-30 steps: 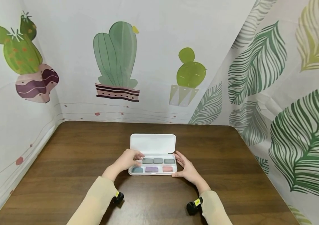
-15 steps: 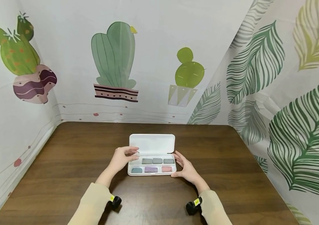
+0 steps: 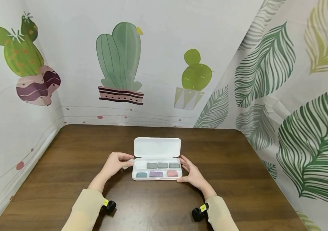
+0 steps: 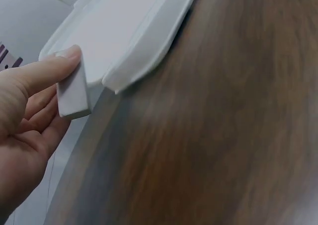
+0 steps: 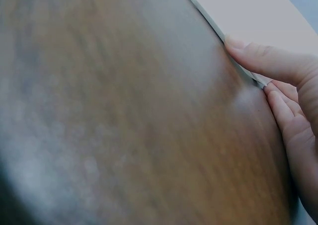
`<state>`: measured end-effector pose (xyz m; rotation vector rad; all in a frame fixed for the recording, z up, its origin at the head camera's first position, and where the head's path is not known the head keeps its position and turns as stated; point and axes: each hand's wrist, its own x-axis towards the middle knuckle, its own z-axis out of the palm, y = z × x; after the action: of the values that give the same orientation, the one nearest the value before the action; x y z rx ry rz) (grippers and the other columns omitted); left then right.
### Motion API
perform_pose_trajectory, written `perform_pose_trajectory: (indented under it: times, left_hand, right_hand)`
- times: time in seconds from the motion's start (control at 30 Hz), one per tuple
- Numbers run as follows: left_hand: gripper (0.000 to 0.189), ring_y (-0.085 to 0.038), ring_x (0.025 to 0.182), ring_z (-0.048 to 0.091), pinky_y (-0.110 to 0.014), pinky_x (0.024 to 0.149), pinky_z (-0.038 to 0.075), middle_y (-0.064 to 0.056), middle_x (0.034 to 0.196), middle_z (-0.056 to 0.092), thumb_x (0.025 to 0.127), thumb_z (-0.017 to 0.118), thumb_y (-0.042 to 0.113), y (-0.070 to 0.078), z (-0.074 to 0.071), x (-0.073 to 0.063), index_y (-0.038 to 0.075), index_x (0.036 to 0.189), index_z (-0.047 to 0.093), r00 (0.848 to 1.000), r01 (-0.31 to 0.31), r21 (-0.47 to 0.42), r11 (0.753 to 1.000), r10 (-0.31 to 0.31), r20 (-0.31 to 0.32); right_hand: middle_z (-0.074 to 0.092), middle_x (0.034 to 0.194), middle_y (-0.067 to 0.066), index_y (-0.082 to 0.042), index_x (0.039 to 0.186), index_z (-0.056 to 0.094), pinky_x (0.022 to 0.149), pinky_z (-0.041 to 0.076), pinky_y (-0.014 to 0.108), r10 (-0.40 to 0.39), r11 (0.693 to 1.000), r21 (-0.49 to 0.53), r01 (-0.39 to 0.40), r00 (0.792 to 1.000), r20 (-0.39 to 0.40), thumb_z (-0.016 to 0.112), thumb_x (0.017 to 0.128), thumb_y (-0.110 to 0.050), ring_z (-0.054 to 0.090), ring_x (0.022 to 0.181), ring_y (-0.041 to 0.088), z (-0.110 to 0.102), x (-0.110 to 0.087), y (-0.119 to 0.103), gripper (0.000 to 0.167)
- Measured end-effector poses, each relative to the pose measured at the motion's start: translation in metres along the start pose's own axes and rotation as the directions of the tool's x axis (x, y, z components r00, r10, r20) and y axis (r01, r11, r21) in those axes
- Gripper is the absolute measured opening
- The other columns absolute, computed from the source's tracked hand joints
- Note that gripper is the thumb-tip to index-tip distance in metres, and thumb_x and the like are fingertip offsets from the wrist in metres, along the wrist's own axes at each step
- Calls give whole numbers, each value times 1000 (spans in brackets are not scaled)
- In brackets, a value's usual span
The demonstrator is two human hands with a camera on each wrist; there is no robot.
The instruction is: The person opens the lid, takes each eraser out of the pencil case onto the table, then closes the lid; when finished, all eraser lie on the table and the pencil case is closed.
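A white hinged case (image 3: 157, 147) lies on the wooden table with its lid raised. Three grey blocks (image 3: 163, 165) sit in its back row, leaving bare space at that row's left end. Along the front row are a blue-grey block (image 3: 141, 175), a purple block (image 3: 156, 174) and a pink block (image 3: 172, 173). Just off the case's left end, my left hand (image 3: 111, 166) pinches a small off-white rectangular block (image 4: 74, 93) between thumb and fingers. My right hand (image 3: 192, 175) grips the case's right end, thumb at the front corner and fingers along the side.
The brown table (image 3: 158, 205) reaches back to a white wall cloth (image 3: 164, 64) printed with cacti and leaves. Black wrist cameras (image 3: 111, 207) are strapped over both beige sleeves.
My left hand has drawn back leftward from over the case's back-left part, and the off-white block now shows in it beyond the case. The right hand stays at the right end.
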<state>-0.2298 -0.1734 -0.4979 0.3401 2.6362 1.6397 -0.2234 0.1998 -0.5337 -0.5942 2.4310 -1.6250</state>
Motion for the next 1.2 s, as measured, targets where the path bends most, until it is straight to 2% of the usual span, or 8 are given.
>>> perform_pose_trajectory:
  times: [0.1,0.2,0.3,0.5,0.7,0.93,1.2]
  left_hand:
    - [30,-9,82,68,-21,65,53,-14,99,75,80,80,15,-7,-3,0,-1,104,75,999,-2,50,999,0,34]
    - [31,-13,88,70,-20,72,54,-15,99,75,80,80,16,-13,-6,-1,-1,105,74,998,-5,82,997,0,62]
    - [32,-18,91,70,-20,73,54,-15,100,75,81,80,17,-16,-6,-1,-1,106,74,997,-2,71,997,-4,75]
    - [32,-28,98,70,-24,79,55,-16,104,74,84,77,17,-19,-2,2,-3,108,73,992,-48,102,994,36,120]
    - [30,-30,100,70,-32,83,56,-16,104,74,84,76,14,-20,0,4,-3,108,72,989,-62,158,985,39,142]
    - [34,-30,96,71,-35,84,56,-16,102,74,83,77,13,-20,0,7,-3,112,70,986,-111,150,982,89,144]
    - [32,-27,92,72,-37,83,57,-14,98,75,84,76,12,-19,-1,8,-2,112,70,983,-138,188,972,111,147]
  right_hand:
    - [38,150,30,8,151,19,113,30,49,-6,1000,4,6,1000,-4,86,69,0,36,140,42,-1,0,1,107]
    - [38,149,30,8,151,19,113,31,49,-8,1000,4,8,1000,-2,86,69,0,36,140,42,-1,0,1,107]
    - [38,149,31,9,151,19,113,31,49,-8,1000,2,8,1000,0,86,69,1,36,140,43,-3,-1,-3,106]
    - [38,149,31,9,151,19,112,32,49,-12,1000,-2,12,1000,-9,86,68,2,38,139,43,-3,-2,-4,106]
    - [38,149,30,8,151,18,112,31,48,-20,1000,-11,20,1000,5,86,69,-1,38,139,42,-3,0,4,107]
    - [39,149,29,7,152,19,113,32,47,-5,1000,-7,5,1000,-9,86,69,0,38,139,41,-3,1,0,106]
    - [38,150,29,7,151,19,113,31,47,-3,1000,1,3,1000,-2,86,69,0,37,140,41,0,1,2,107]
